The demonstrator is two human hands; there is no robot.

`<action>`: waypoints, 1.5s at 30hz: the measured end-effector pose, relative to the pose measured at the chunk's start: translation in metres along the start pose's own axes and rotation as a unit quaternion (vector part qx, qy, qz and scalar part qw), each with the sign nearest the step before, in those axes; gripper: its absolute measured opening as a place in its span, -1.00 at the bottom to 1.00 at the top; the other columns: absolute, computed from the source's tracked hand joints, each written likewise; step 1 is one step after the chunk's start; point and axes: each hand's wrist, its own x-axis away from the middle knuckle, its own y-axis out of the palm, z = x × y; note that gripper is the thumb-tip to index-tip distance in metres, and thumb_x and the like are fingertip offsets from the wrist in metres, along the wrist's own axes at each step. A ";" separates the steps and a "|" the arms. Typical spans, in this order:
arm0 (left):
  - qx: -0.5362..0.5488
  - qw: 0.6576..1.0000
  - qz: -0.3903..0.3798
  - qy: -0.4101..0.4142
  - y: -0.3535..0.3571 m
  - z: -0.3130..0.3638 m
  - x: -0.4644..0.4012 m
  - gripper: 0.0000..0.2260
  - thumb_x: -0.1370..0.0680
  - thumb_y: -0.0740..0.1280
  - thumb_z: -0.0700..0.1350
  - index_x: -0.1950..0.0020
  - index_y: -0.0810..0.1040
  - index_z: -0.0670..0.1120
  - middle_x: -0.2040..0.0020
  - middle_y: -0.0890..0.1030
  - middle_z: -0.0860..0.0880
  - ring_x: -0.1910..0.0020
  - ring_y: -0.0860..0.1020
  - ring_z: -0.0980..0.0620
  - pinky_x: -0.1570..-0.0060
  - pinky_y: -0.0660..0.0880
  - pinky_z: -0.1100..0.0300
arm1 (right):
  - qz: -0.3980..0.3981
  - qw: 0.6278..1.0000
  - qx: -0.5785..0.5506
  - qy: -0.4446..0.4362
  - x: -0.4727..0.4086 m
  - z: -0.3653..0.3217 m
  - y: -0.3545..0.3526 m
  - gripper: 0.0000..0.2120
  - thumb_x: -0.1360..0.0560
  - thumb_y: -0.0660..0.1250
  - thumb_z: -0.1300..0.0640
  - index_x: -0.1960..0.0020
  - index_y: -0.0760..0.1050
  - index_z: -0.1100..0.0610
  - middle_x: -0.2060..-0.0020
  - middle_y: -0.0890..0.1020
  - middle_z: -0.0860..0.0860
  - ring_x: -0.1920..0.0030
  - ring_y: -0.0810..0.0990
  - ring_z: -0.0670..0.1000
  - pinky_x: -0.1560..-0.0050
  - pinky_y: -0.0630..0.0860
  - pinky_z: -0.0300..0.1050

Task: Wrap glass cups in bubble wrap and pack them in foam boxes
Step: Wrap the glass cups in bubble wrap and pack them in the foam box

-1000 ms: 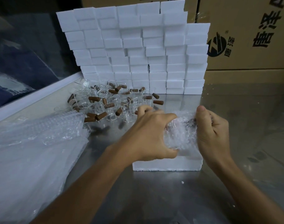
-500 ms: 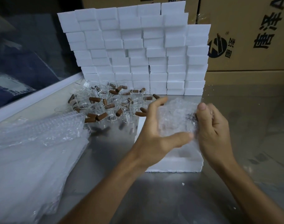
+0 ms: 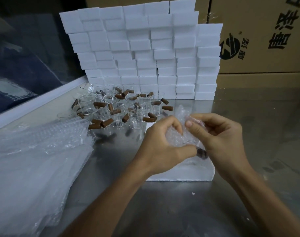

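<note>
Bubble-wrapped cup [image 3: 178,139], held above the open foam box [image 3: 180,173], is gripped by the left hand [image 3: 161,146] while the right hand [image 3: 219,134] pinches the wrap's loose end; wrapping appears near complete, next requiring seating it in the box.

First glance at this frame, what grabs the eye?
Front and centre, the left hand and right hand grip a bubble-wrapped cup over an open foam box. Behind stands a wall of stacked white foam boxes, with a cluster of glass cups with brown handles at its foot.
</note>
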 end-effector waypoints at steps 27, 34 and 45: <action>-0.116 0.989 0.016 0.092 -0.011 -0.009 -0.001 -0.52 -0.20 0.51 0.13 -0.01 0.42 0.04 0.24 0.58 0.10 0.28 0.56 0.07 0.30 0.52 0.10 | -0.196 0.979 0.025 -0.044 0.017 0.005 0.017 -0.75 -0.50 0.30 0.11 0.19 0.54 0.30 0.27 0.56 0.06 0.22 0.53 -0.05 0.16 0.41 -0.23; 0.081 0.987 0.111 -0.078 -0.014 -0.020 -0.006 -0.60 -0.22 0.60 0.21 0.10 0.57 0.07 0.15 0.63 0.18 0.15 0.60 0.18 0.25 0.52 0.29 | -0.080 0.986 0.086 -0.116 0.006 0.002 0.003 -0.70 -0.48 0.35 0.13 -0.20 0.49 0.02 -0.16 0.61 -0.04 -0.18 0.61 -0.01 -0.18 0.53 -0.05; 0.200 0.959 0.058 -0.192 -0.019 -0.009 -0.012 -0.47 -0.23 0.50 0.35 -0.03 0.56 0.07 -0.11 0.63 -0.04 0.13 0.60 -0.02 0.41 0.46 0.21 | -0.189 0.930 0.246 -0.197 0.002 0.015 -0.002 -0.44 -0.43 0.50 0.13 -0.39 0.44 0.11 -0.23 0.53 -0.02 -0.22 0.53 -0.09 -0.15 0.40 -0.41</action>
